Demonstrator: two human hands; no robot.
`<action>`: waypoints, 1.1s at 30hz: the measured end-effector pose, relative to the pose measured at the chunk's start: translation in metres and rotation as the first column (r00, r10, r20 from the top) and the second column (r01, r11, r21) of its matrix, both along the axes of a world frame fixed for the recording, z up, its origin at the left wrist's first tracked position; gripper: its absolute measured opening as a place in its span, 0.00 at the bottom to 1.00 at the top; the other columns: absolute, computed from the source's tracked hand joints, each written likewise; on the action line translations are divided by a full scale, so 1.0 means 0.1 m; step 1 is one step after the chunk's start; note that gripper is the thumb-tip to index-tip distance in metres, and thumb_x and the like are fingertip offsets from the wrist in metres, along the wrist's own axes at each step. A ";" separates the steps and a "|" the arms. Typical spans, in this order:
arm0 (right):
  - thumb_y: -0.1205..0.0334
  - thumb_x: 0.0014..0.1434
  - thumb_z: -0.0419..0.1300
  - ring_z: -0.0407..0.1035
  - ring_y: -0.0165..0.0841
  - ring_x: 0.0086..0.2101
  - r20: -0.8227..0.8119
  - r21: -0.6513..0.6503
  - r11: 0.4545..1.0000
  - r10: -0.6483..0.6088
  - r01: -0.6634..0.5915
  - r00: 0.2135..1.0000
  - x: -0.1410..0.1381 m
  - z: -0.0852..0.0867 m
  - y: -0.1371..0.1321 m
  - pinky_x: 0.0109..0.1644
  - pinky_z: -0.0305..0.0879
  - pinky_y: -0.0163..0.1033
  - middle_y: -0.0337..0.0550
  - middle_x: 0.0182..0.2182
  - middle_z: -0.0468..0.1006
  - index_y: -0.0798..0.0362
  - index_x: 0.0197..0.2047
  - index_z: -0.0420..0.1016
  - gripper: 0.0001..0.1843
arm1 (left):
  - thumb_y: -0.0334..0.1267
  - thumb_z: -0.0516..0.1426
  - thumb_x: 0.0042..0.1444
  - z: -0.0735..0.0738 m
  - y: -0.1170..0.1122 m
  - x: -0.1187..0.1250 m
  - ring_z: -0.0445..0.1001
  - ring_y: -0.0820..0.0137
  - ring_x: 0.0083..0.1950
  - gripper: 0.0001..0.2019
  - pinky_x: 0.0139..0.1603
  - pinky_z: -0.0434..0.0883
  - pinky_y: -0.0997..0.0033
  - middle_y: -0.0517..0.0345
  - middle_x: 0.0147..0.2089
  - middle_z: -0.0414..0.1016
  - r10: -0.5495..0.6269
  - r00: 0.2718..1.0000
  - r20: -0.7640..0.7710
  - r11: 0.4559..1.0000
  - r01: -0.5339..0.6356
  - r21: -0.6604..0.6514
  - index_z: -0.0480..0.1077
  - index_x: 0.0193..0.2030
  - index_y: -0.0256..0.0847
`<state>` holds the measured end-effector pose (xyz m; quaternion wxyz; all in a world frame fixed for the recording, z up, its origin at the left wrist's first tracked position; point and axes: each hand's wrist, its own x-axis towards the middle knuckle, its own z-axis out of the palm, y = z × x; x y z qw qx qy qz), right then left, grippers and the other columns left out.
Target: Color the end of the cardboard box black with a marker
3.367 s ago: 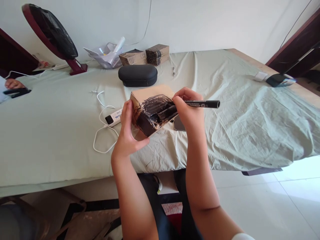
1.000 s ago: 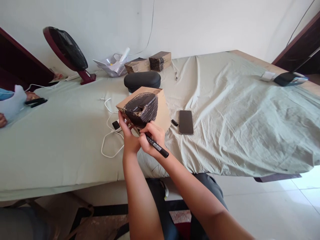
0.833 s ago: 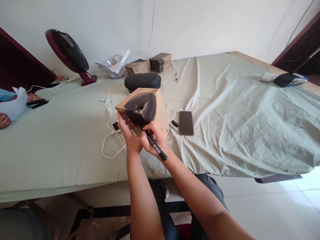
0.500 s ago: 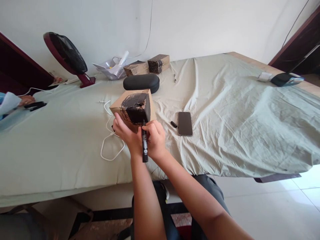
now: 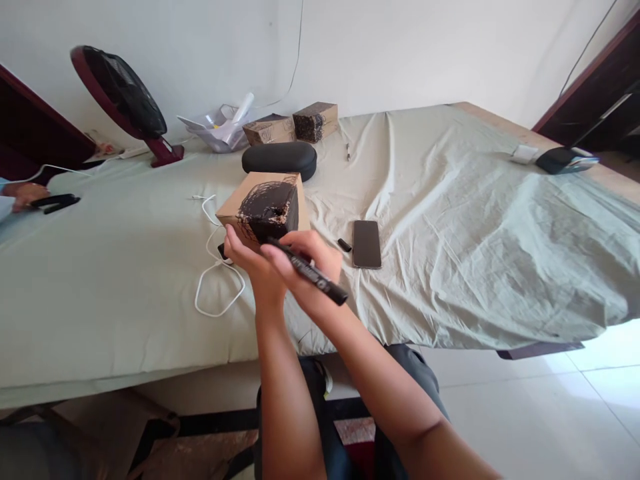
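A cardboard box (image 5: 235, 202) with black scribbles and a solid black patch at one corner is in front of me on the cloth-covered table. My left hand (image 5: 250, 260) grips its near left side, fingers against the cardboard. In my right hand (image 5: 313, 263) is a black marker (image 5: 315, 277), closed between thumb and fingers. The marker's tip end points left at the box's near face; whether it touches is hidden. To the right of the box lies a black marker cap (image 5: 345, 245), beside a dark smartphone (image 5: 367, 244).
Behind the box is a black zip case (image 5: 280, 159), then two more scribbled boxes (image 5: 316, 122) and a plastic basket (image 5: 220, 133). A white cable (image 5: 200, 293) loops at left. A fan (image 5: 125, 100) stands far left, near another person's hand (image 5: 25, 195) at a black object.
The marker has swung from pointing away from me to slanting leftward, its rear end now to the right. My right hand has turned with it. The other person's hand has shifted left in view.
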<state>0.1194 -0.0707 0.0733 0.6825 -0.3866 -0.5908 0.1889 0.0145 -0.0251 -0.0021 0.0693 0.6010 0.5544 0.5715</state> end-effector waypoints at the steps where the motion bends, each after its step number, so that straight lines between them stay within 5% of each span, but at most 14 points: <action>1: 0.45 0.70 0.66 0.70 0.29 0.26 -0.043 0.006 1.000 -0.027 0.028 0.999 0.09 0.08 0.00 0.34 0.70 0.38 0.35 0.27 0.77 0.46 0.38 0.76 0.15 | 0.39 0.63 0.65 0.00 0.01 0.03 0.40 0.46 0.87 0.51 0.87 0.45 0.40 0.27 0.79 0.36 0.024 1.000 0.007 0.998 -0.024 0.055 0.31 0.82 0.41; 4: 0.44 0.68 0.68 0.73 0.31 0.32 -0.048 -0.049 0.998 -0.032 0.030 0.998 0.50 0.33 0.01 0.39 0.75 0.40 0.41 0.38 0.82 0.45 0.48 0.80 0.15 | 0.31 0.72 0.47 -0.04 0.09 0.06 0.47 0.45 0.85 0.64 0.86 0.50 0.43 0.27 0.78 0.41 -0.010 1.000 -0.008 0.973 0.012 0.230 0.34 0.82 0.40; 6: 0.40 0.63 0.70 0.75 0.32 0.34 -0.038 -0.150 0.985 0.075 -0.080 0.996 0.81 0.43 0.03 0.37 0.76 0.40 0.44 0.51 0.83 0.43 0.61 0.77 0.28 | 0.29 0.72 0.43 -0.08 0.15 0.06 0.46 0.45 0.86 0.66 0.87 0.50 0.44 0.28 0.78 0.41 -0.037 0.999 -0.006 0.965 0.037 0.259 0.34 0.82 0.39; 9: 0.35 0.64 0.65 0.78 0.33 0.41 -0.121 -0.259 0.927 0.246 -0.270 0.962 1.17 0.40 0.09 0.38 0.75 0.39 0.47 0.62 0.78 0.41 0.68 0.72 0.34 | 0.29 0.72 0.40 -0.12 0.20 0.02 0.43 0.45 0.86 0.67 0.87 0.47 0.44 0.30 0.78 0.41 -0.054 0.999 0.002 0.973 0.053 0.226 0.35 0.82 0.38; 12: 0.44 0.67 0.64 0.77 0.32 0.39 -0.146 -0.441 0.856 0.228 -0.270 0.962 1.33 0.24 0.20 0.39 0.74 0.39 0.49 0.55 0.81 0.46 0.62 0.74 0.26 | 0.32 0.74 0.38 -0.15 0.21 -0.04 0.40 0.44 0.86 0.70 0.87 0.42 0.45 0.31 0.80 0.39 -0.052 0.998 0.030 0.986 0.047 0.160 0.36 0.82 0.39; 14: 0.57 0.66 0.63 0.75 0.31 0.34 -0.025 -0.642 0.757 0.141 -0.124 0.990 1.37 0.10 0.28 0.38 0.71 0.39 0.45 0.45 0.82 0.49 0.56 0.74 0.17 | 0.32 0.75 0.37 -0.17 0.22 -0.08 0.40 0.44 0.87 0.72 0.87 0.43 0.45 0.33 0.81 0.38 -0.054 0.998 0.044 0.994 0.049 0.098 0.34 0.83 0.42; 16: 0.67 0.62 0.62 0.72 0.31 0.30 0.186 -0.802 0.591 0.113 0.084 0.976 1.40 -0.04 0.37 0.37 0.69 0.38 0.41 0.36 0.80 0.50 0.51 0.73 0.14 | 0.31 0.74 0.37 -0.17 0.22 -0.10 0.40 0.45 0.87 0.73 0.87 0.44 0.44 0.33 0.82 0.38 -0.043 0.999 0.034 0.998 0.041 0.048 0.33 0.83 0.44; 18: 0.71 0.60 0.60 0.70 0.32 0.28 0.335 -0.869 0.441 0.187 0.226 0.924 1.45 -0.15 0.43 0.36 0.67 0.39 0.40 0.31 0.77 0.51 0.47 0.74 0.12 | 0.30 0.74 0.37 -0.15 0.20 -0.10 0.42 0.45 0.86 0.72 0.87 0.44 0.42 0.33 0.82 0.39 -0.015 1.000 0.021 1.000 0.015 0.022 0.33 0.83 0.45; 21: 0.73 0.58 0.60 0.69 0.34 0.25 0.419 -0.887 0.335 0.303 0.316 0.856 1.56 -0.27 0.46 0.35 0.66 0.40 0.38 0.25 0.74 0.51 0.44 0.74 0.12 | 0.29 0.73 0.38 -0.07 0.13 -0.03 0.45 0.47 0.86 0.70 0.87 0.44 0.41 0.34 0.82 0.41 0.027 0.999 0.024 1.000 -0.027 0.015 0.36 0.83 0.47; 26: 0.75 0.56 0.61 0.70 0.35 0.21 0.374 -0.923 0.240 0.373 0.301 0.849 1.62 -0.32 0.47 0.30 0.66 0.39 0.36 0.20 0.73 0.51 0.45 0.74 0.15 | 0.29 0.72 0.38 0.01 0.06 0.05 0.47 0.49 0.85 0.69 0.87 0.46 0.45 0.36 0.81 0.43 0.025 0.999 0.033 0.999 -0.027 0.045 0.37 0.83 0.46; 33: 0.75 0.57 0.60 0.72 0.33 0.20 0.356 -0.925 0.263 0.345 0.274 0.869 1.49 -0.33 0.54 0.29 0.63 0.37 0.37 0.22 0.76 0.52 0.46 0.73 0.14 | 0.32 0.73 0.36 -0.16 0.20 -0.12 0.42 0.43 0.86 0.73 0.87 0.43 0.45 0.33 0.82 0.38 -0.026 1.000 0.009 0.999 0.026 0.034 0.33 0.83 0.43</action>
